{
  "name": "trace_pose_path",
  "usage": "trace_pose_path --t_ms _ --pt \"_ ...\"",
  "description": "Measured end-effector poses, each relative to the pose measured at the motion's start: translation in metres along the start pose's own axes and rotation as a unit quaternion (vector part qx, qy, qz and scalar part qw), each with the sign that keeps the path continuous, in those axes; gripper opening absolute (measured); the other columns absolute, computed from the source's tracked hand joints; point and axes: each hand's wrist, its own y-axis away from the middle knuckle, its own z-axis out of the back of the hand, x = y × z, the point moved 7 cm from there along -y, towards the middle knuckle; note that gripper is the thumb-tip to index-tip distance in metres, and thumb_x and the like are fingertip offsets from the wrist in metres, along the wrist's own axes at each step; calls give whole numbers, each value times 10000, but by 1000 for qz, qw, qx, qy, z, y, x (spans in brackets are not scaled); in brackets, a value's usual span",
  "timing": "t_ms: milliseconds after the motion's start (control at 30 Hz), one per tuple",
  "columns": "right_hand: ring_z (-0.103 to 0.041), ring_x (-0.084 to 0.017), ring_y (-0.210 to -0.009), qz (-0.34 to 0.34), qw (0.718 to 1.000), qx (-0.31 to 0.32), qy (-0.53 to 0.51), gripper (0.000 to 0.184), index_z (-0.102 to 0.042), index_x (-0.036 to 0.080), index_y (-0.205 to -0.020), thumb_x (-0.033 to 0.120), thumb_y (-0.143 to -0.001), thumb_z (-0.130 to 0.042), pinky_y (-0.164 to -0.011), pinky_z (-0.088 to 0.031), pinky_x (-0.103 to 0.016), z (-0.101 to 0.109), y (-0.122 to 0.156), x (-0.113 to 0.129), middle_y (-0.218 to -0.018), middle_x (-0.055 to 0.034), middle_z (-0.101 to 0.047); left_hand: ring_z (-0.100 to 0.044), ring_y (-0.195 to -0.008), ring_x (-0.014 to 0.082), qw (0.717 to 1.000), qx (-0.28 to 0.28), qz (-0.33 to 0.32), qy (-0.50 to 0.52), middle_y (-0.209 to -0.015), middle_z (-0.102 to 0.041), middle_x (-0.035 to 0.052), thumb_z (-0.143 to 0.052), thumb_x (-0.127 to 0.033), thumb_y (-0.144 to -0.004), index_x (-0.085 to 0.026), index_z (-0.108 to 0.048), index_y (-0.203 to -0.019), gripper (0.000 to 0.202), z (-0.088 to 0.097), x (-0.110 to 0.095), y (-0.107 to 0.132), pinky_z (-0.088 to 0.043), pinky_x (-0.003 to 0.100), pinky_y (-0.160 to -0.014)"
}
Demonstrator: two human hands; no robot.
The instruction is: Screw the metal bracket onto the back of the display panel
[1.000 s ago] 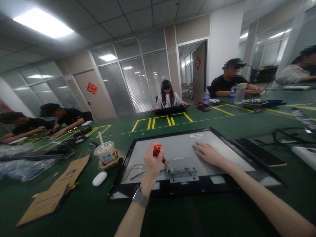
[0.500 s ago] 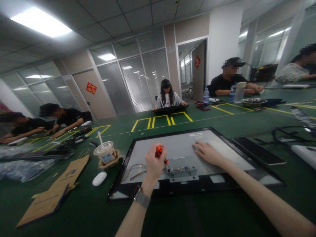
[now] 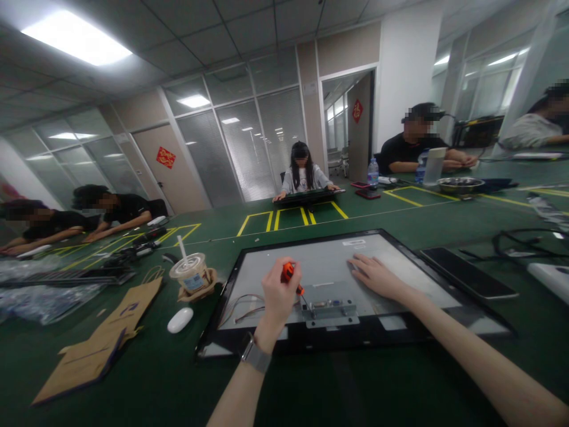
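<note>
Head camera view: the left hand (image 3: pixel 279 287) is closed around the orange handle of a screwdriver (image 3: pixel 288 273), whose shaft slants down to the right, its tip at the left end of a metal bracket (image 3: pixel 332 314); whether the tip touches is too small to tell. The right hand (image 3: pixel 377 279) grips nothing and lies palm down, fingers spread, on the pale back of a black-framed panel (image 3: pixel 311 255). That panel lies flat on the green table (image 3: pixel 347 391) beneath both hands. The bracket sits near the panel's closest edge, between the two hands and slightly nearer the person than either. Thin wires (image 3: pixel 242 318) lie on the panel left of the left hand. A black slab-like device (image 3: pixel 469 273) lies just beside the panel's right edge.
</note>
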Motion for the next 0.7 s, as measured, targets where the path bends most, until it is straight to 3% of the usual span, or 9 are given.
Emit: trace_pose_path --t_ms 167,267,433,533,700 --pt "-405 -303 -1385 2 1000 -5 0 550 -502 151 -1405 401 -955 -309 -1143 -267 -530 -1 -1 -1 -1495 -176 -445 -584 -521 94 996 -6 -90 -5 -656 -646 -18 -559 -287 -902 -189 -631 -838 137 0 -18 5 -442 188 -535" --pt "-417 -307 -1377 5 1000 -9 11 544 -505 156 -1403 392 -953 -310 -1136 -276 -536 -3 -2 -3 -1489 -175 -454 -630 -598 113 990 34 -136 -14 -745 -692 19 -550 -266 -912 -195 -663 -928 134 -8 -28 14 -467 208 -595" --pt "-434 -306 -1365 5 999 -25 22 525 -516 185 -1388 385 -948 -311 -1117 -305 -536 -6 -3 -5 -1477 -163 -475 -632 -635 126 985 139 -76 68 -729 -661 4 -467 -267 -953 -206 -620 -1147 255 -29 -31 20 -500 237 -678" --pt "-440 -302 -1360 5 999 -27 29 517 -514 191 -1386 373 -949 -305 -1113 -307 -542 -8 -3 -4 -1473 -161 -481 -628 -724 140 983 130 -34 124 -822 -638 31 -404 -268 -971 -199 -614 -1117 265 -30 -33 18 -511 254 -713" --pt "-454 -309 -1347 7 998 -28 48 502 -524 168 -1376 337 -956 -309 -1098 -334 -532 -10 -3 -2 -1462 -178 -487 -574 -826 163 992 90 -28 89 -946 -541 69 -387 -259 -968 -195 -637 -1073 279 -23 -36 14 -499 280 -772"
